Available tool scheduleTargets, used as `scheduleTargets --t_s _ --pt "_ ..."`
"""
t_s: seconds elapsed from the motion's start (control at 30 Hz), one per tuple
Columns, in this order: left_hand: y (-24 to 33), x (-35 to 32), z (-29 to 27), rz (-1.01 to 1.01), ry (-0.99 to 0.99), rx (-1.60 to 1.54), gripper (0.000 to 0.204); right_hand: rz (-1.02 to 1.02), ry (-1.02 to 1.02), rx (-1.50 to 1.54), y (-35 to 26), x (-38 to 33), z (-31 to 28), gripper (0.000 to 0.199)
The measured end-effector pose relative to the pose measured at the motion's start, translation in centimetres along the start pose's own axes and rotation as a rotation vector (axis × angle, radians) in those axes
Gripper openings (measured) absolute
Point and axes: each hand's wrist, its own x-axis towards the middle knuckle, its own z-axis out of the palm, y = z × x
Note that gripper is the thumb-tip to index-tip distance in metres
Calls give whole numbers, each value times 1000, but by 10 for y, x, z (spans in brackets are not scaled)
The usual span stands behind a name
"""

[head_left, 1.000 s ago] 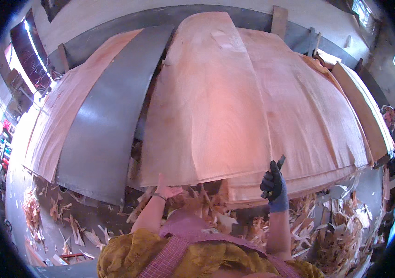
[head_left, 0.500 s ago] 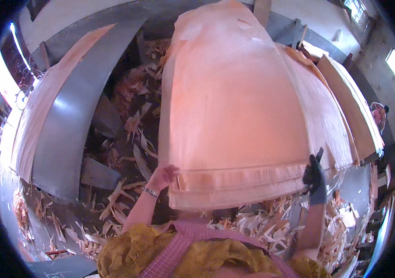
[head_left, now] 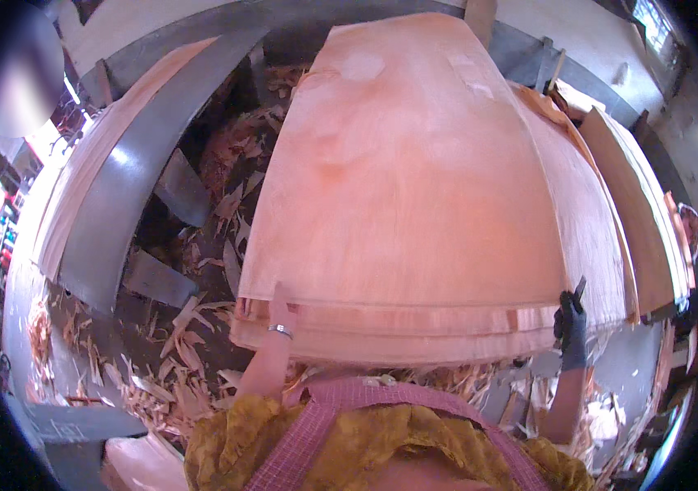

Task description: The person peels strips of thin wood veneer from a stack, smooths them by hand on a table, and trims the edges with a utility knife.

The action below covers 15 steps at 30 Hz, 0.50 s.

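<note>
Now well right of the grey board (head_left: 132, 176), the wood sheet (head_left: 414, 188) covers much of the stack (head_left: 398, 347), bare left hand (head_left: 282, 306) at its near edge, gloved right hand (head_left: 570, 321) curled at its near-right corner, though I cannot tell whether either grips.

Faint pale marks (head_left: 68, 430), handwriting-like, on a grey beam (head_left: 103, 422) at near left, too blurred to read, no legible label, number or sign elsewhere.
</note>
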Motion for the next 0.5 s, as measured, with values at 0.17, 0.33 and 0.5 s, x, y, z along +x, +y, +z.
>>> scheduleTargets --t_s 0.17,0.33,0.5 --pt "-30 -49 44 48 96 -116 43 23 -32 7 34 54 -73 17" --pt "-51 -59 45 235 79 -171 46 8 -63 113 93 103 -116 32" --pt "-102 -68 42 267 60 -195 42 30 12 -9 131 113 -133 31"
